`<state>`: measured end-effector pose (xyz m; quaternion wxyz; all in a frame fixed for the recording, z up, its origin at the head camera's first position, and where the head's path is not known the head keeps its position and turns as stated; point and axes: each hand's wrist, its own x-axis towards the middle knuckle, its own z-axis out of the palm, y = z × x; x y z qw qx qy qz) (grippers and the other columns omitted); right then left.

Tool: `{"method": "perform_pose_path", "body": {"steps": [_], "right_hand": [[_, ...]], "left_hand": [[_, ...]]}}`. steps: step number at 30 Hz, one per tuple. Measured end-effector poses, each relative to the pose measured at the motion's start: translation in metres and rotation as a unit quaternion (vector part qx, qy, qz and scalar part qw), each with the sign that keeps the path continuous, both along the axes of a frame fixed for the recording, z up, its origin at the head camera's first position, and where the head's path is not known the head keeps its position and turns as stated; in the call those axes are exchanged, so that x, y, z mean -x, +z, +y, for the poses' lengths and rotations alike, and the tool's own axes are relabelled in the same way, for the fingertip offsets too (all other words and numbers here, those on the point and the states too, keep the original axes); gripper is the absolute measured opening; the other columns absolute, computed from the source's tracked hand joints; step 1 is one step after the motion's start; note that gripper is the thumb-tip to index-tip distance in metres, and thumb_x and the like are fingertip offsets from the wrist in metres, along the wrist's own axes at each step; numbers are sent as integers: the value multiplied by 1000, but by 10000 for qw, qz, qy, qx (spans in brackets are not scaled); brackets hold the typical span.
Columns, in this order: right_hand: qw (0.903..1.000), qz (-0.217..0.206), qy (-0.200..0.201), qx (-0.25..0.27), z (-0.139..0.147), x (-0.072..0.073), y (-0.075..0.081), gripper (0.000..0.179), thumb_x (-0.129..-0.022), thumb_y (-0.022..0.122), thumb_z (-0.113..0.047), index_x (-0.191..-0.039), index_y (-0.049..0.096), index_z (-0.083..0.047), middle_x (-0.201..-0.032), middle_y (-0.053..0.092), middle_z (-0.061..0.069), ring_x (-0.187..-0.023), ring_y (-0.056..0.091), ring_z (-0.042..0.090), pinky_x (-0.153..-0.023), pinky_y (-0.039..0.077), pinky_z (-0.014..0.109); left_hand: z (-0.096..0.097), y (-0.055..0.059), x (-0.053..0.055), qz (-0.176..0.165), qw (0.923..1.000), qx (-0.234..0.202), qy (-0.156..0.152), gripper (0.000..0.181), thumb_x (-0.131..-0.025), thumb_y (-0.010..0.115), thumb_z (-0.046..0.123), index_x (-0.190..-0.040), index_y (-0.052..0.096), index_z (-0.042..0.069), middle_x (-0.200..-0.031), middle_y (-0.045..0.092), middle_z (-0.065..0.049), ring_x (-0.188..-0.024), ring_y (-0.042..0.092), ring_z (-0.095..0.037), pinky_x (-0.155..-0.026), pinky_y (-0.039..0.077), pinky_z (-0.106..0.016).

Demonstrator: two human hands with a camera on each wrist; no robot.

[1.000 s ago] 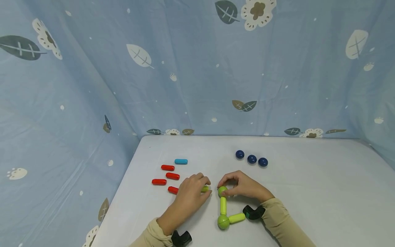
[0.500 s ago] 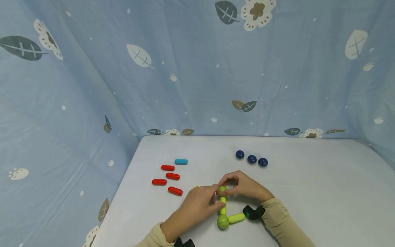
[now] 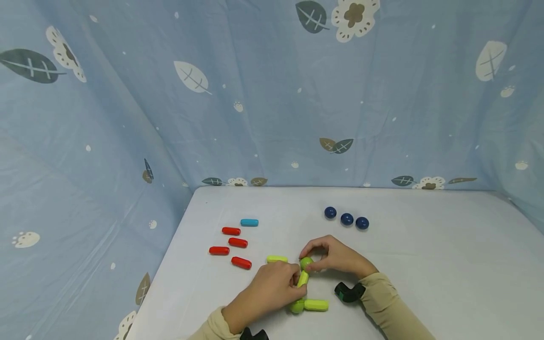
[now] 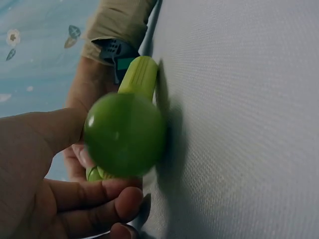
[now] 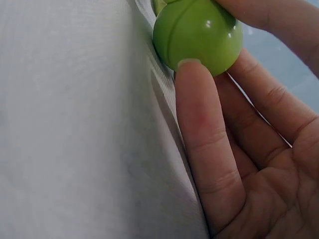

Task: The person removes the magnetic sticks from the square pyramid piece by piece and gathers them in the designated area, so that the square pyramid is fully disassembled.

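Observation:
My right hand point(image 3: 337, 257) pinches a green ball point(image 3: 306, 263) between thumb and fingers, and the right wrist view shows fingertips against that glossy ball point(image 5: 199, 37). A yellow-green rod point(image 3: 302, 278) runs down from it, gripped by my left hand point(image 3: 276, 285) between thumb and fingers. At the rod's lower end is a second green ball point(image 3: 297, 306), partly hidden by the left hand; it looms large in the left wrist view. Another yellow-green rod point(image 3: 316, 305) sticks out to the right from this lower ball. A loose yellow-green rod point(image 3: 277, 259) lies just beyond the left hand.
Several red rods point(image 3: 238, 242) lie on the left of the white table point(image 3: 425, 245), with one blue rod point(image 3: 249, 222) behind them. Three dark blue balls point(image 3: 346, 219) sit at the back. A patterned blue curtain point(image 3: 272, 94) borders the table.
My left hand has left the loose rod, moved right and taken hold of the connecting rod. The lower ball and its side rod have swung left. My right hand stays at the upper ball.

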<state>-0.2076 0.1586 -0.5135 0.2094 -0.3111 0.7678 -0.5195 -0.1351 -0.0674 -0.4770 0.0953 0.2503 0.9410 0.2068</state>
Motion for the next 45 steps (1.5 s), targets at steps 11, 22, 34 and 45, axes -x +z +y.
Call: {"method": "perform_pose_path", "body": {"steps": [11,22,34,45], "right_hand": [[9997,-170,155,21,2,-1,1,29,-86,83,-16,-115,76,-16,-117,75,4,-100,68,6,-69,60,27],[9999,-22,161,14,0,0,0,25,-87,81,-14,-112,76,-13,-114,75,9,-101,67,5,-67,58,24],[9999,3,120,-29,1,0,0,24,-87,80,-13,-111,76,-15,-112,75,4,-99,67,5,-67,58,24],[9990,250,-347,-95,3,2,-3,24,-86,78,-8,-109,74,-12,-110,74,9,-96,64,6,-73,57,24]], "left_hand": [[0,1,-1,-71,9999,96,15,37,-90,69,36,-62,50,23,-52,39,14,-54,39,-1,-48,29,-22],[-1,2,-1,-46,9999,153,-39,37,-90,70,34,-62,48,22,-53,37,14,-52,37,-1,-48,28,-21],[-2,4,0,-3,9998,172,-57,38,-90,71,34,-62,48,22,-54,37,14,-53,36,-1,-48,27,-21],[-4,2,0,-495,9983,307,-94,46,-89,73,38,-56,46,22,-48,34,13,-47,39,-5,-47,26,-22]]}}
